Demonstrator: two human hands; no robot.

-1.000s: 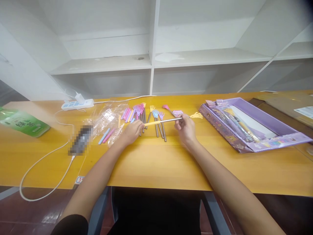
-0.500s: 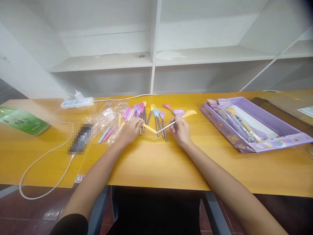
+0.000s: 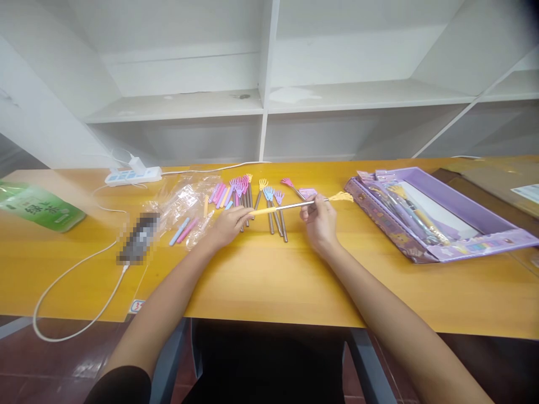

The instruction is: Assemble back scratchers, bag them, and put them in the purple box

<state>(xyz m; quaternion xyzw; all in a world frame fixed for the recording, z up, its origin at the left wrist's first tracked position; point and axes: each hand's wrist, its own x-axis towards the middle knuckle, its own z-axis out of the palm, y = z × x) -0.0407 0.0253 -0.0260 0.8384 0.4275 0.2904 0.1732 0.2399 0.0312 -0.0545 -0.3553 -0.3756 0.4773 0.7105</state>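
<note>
My left hand (image 3: 229, 227) is closed on a yellow tube handle (image 3: 265, 211). In my right hand (image 3: 320, 223) is the metal rod of a back scratcher (image 3: 292, 205) with a yellow claw head (image 3: 341, 196). Rod and handle lie in one line and meet between my hands; how deep the rod sits inside cannot be made out. Behind them on the table are several more back scratchers with pink, purple, blue and yellow heads, such as a blue one (image 3: 268, 194). Loose coloured handles, among them a pink one (image 3: 187, 230), lie left of my left hand.
A purple display box (image 3: 446, 188) with packaged back scratchers stands at the right, by a cardboard box (image 3: 488, 175). Clear plastic wrap (image 3: 181, 199), a blurred-out device (image 3: 138, 238) with a white cable, a power strip (image 3: 132, 175) and a green bottle (image 3: 46, 207) are at left.
The yellow handle and the back scratcher's rod, which met at an angle, are now in a straight line. My right hand has moved slightly right, and the joint between them has risen.
</note>
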